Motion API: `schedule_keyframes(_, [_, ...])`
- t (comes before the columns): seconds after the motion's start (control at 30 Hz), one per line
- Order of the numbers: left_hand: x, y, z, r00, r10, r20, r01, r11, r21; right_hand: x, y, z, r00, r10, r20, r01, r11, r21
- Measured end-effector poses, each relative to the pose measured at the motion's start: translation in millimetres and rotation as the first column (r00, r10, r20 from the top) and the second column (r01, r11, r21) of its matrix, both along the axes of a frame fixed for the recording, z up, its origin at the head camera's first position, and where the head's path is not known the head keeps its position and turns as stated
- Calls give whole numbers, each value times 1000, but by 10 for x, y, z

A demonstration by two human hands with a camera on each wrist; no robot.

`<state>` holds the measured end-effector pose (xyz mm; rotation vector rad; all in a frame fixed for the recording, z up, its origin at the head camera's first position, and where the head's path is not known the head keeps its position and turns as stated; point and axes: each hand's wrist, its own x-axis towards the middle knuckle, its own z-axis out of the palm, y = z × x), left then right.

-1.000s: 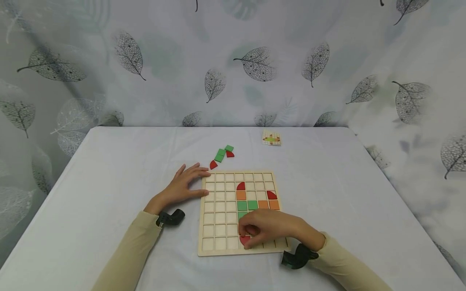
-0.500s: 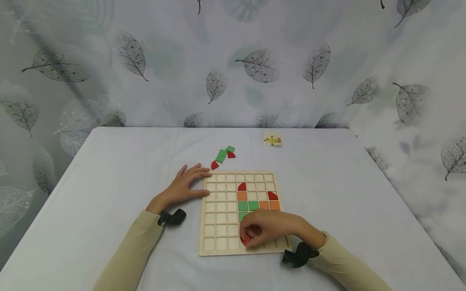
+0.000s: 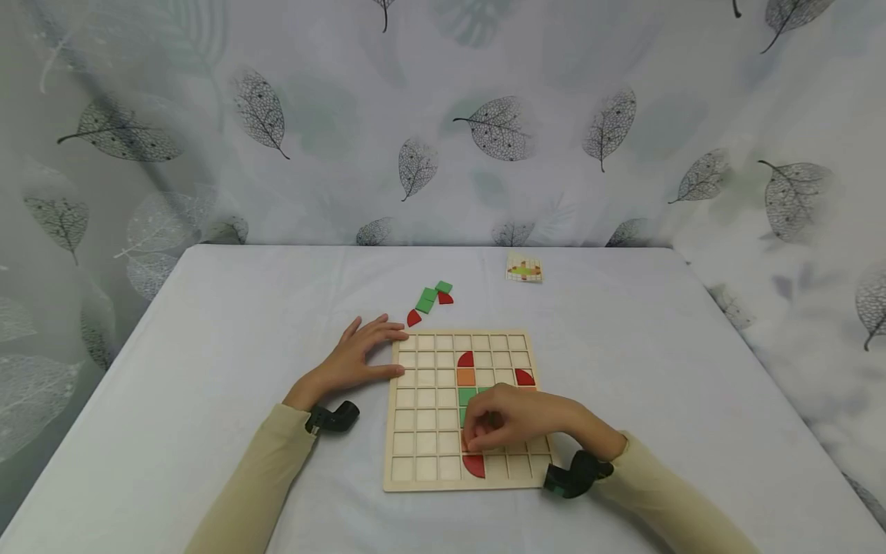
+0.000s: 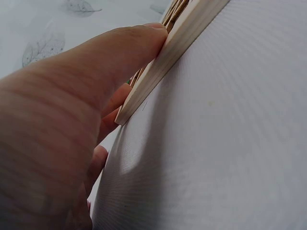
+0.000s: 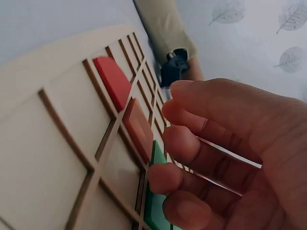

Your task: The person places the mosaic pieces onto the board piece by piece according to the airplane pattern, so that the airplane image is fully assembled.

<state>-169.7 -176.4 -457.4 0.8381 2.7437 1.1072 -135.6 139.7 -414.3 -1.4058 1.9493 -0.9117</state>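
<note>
A wooden grid board (image 3: 424,466) lies on the white table, with red quarter-circle, orange and green square tiles in some cells. My left hand (image 3: 360,358) rests at the board's left edge, fingers spread; its thumb (image 4: 129,45) touches the rim in the left wrist view. My right hand (image 3: 515,415) hovers over the lower middle of the board, fingers loosely bent with nothing between them. Below it sits a red quarter-circle tile (image 3: 474,465) in the bottom row. In the right wrist view an orange tile (image 5: 138,130) and a green tile (image 5: 156,203) adjoin that red tile (image 5: 114,84).
Beyond the board lie loose green tiles (image 3: 425,300) and two loose red quarter-circle tiles (image 3: 414,318). A small pattern card (image 3: 524,268) is near the table's far edge. Each wrist bears a black camera (image 3: 577,473). A leaf-print cloth (image 3: 443,123) hangs behind the table.
My right hand has moved up the board, away from the red quarter-circle tile in the bottom row, leaving it in its cell. The left hand has stayed at the board's edge.
</note>
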Motion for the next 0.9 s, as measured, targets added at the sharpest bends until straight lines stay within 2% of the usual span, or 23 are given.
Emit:
schedule_keyframes(0.33, [2, 11, 23, 1000, 0, 15, 0, 1000, -6, -174, 14, 22, 1000, 13, 11, -13, 1000, 8])
schedule_keyframes(0.6, [1, -15, 13, 1000, 1, 9, -1, 1000, 3, -331, -22, 10, 995, 20, 98, -19, 1000, -5])
schedule_keyframes(0.77, [6, -4, 23, 1000, 0, 12, 0, 1000, 6, -406, -25, 11, 996, -31, 81, 29, 999, 28])
schedule_keyframes(0.9, [3, -4, 18, 1000, 7, 14, -7, 1000, 1, -457, -32, 16, 990, -89, 105, 82, 994, 70])
